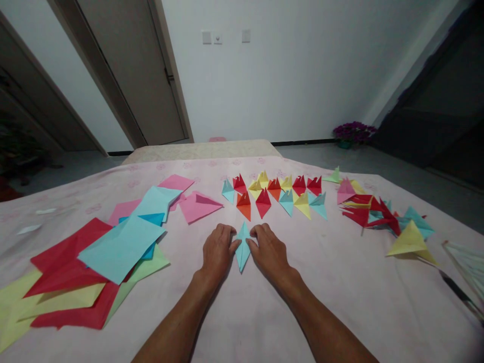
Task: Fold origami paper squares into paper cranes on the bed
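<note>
A light blue origami paper point(242, 254), folded into a narrow diamond, lies flat on the pink-patterned tablecloth point(257, 322) in front of me. My left hand point(217, 250) has its thumb and fingers closed on the paper's left side. On the opposite edge, my right hand point(271, 249) grips it the same way. The lower tip points towards me between the two thumbs. Just beyond the hands, folded paper cranes stand in rows, among them a red crane point(263, 203) and an orange crane point(244, 205).
Loose paper sheets overlap on the left, with a light blue sheet point(123, 247) on top and a pink sheet point(198, 205) behind. At right lies a pile of folded pieces, including a yellow one point(410, 242). A dark-handled stick point(459, 290) lies near the right edge.
</note>
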Demonstrator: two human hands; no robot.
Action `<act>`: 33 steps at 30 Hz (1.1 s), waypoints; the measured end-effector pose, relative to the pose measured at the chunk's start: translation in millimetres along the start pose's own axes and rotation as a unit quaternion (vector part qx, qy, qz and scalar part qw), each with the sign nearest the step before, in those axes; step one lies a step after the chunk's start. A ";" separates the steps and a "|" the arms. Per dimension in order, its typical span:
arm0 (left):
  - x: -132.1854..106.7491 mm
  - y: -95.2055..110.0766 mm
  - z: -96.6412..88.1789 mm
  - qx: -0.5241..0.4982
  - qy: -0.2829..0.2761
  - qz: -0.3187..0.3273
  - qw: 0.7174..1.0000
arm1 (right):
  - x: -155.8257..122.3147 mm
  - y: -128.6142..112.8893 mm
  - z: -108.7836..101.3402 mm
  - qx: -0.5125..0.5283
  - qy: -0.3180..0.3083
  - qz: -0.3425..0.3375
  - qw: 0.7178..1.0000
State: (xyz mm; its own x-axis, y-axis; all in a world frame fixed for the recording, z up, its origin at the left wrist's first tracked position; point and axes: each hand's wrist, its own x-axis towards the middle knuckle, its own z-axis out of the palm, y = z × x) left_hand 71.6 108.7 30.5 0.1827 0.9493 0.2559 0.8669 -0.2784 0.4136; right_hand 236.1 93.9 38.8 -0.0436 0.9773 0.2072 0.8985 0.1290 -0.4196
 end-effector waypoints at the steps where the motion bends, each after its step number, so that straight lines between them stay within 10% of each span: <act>1: -0.6 1.2 0.7 0.014 0.006 0.008 1.000 | 0.0 0.3 1.0 0.003 0.001 -0.001 1.000; 14: -7.9 -4.8 14.4 0.063 -0.017 0.118 0.991 | 0.5 0.0 1.7 -0.055 -0.025 -0.027 0.998; 33: -8.5 1.3 10.7 0.076 -0.056 0.107 0.990 | 3.1 -1.0 1.8 -0.062 -0.042 -0.027 0.997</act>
State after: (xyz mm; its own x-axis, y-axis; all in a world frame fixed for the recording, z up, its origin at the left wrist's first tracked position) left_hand 76.1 101.7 19.5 0.4136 0.8832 0.2210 0.8604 -0.4585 0.2225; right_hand 234.3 97.1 38.3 -0.1241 0.9808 0.1503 0.9407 0.1645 -0.2965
